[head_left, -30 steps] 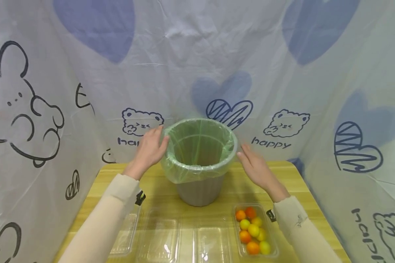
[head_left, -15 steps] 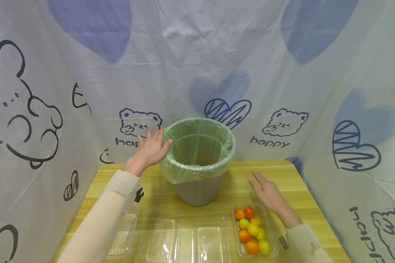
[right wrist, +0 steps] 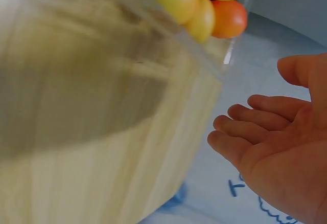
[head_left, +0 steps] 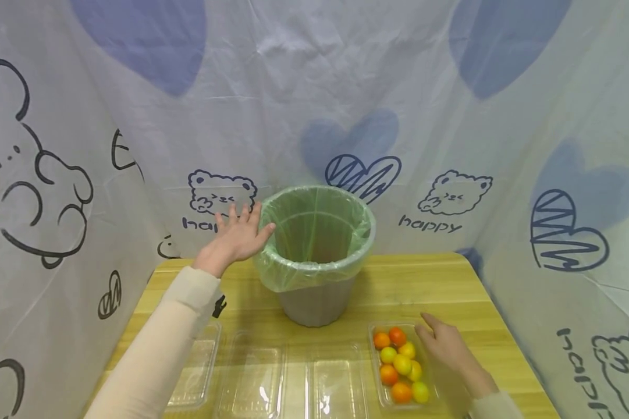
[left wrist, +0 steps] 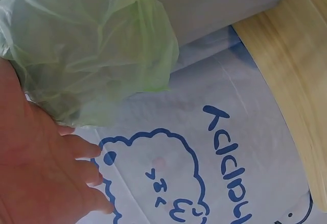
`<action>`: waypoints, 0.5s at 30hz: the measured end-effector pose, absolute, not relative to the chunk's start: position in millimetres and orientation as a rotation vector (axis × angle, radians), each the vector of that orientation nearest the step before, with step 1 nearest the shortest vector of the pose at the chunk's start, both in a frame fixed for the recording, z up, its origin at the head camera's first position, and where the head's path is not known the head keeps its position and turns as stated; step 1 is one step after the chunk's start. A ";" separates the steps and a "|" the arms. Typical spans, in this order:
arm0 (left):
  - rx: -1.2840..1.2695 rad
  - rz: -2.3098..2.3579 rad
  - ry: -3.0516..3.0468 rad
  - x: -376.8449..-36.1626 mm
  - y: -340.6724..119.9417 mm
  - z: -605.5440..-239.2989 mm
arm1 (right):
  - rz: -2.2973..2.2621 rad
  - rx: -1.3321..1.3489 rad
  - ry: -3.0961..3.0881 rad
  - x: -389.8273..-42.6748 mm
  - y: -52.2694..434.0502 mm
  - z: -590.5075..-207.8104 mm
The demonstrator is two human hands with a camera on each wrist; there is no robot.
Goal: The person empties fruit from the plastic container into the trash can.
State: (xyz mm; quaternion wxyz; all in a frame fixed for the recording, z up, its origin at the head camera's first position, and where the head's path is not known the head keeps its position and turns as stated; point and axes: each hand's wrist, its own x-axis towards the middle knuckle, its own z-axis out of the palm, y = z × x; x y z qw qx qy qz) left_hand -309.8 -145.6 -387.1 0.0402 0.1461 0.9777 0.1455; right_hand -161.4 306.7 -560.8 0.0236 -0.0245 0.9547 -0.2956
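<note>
A grey bin [head_left: 314, 305] lined with a pale green plastic bag [head_left: 298, 276] stands at the back middle of the table. My left hand [head_left: 238, 235] is at the bin's left rim with its fingers spread; in the left wrist view the hand [left wrist: 41, 168] lies against the bag's folded-over edge [left wrist: 102, 55]. My right hand [head_left: 447, 346], holding nothing, is just right of a clear plastic box [head_left: 382, 401] of small orange and yellow fruits [head_left: 402, 365]. In the right wrist view its fingers [right wrist: 245, 129] are extended, apart from the fruits [right wrist: 179, 1].
Several clear plastic boxes line the table's front: one at the left [head_left: 196, 372], partly behind my left arm, then another [head_left: 253, 378], then a third [head_left: 337, 384]. A printed cloth [head_left: 293, 105] hangs behind the wooden table [head_left: 413, 285] and along both sides.
My right hand has left the bin's right side and come down and toward me, beside the fruit box. My left hand's fingers have spread at the rim. The bin stays in place.
</note>
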 end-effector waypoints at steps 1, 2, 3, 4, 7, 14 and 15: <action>0.451 0.446 2.996 -310.0 -145.9 -387.2 | -0.915 -0.061 2.953 -160.2 308.2 -563.5; 0.453 0.448 2.994 -310.0 -146.1 -387.3 | -0.917 -0.041 2.942 -158.7 309.1 -565.8; 0.455 0.448 2.992 -310.1 -146.4 -387.4 | -0.921 -0.019 2.929 -157.3 309.7 -568.0; 0.456 0.448 2.991 -310.1 -146.6 -387.6 | -0.917 -0.011 2.929 -155.6 310.0 -570.0; 0.460 0.441 2.986 -309.7 -147.0 -387.7 | -0.908 0.025 2.924 -150.1 309.4 -574.9; 0.457 0.442 2.980 -309.7 -146.9 -386.1 | -0.899 0.155 2.913 -145.7 306.8 -584.9; 0.456 0.441 2.979 -309.7 -147.1 -385.7 | -0.906 0.169 2.902 -145.3 307.1 -586.3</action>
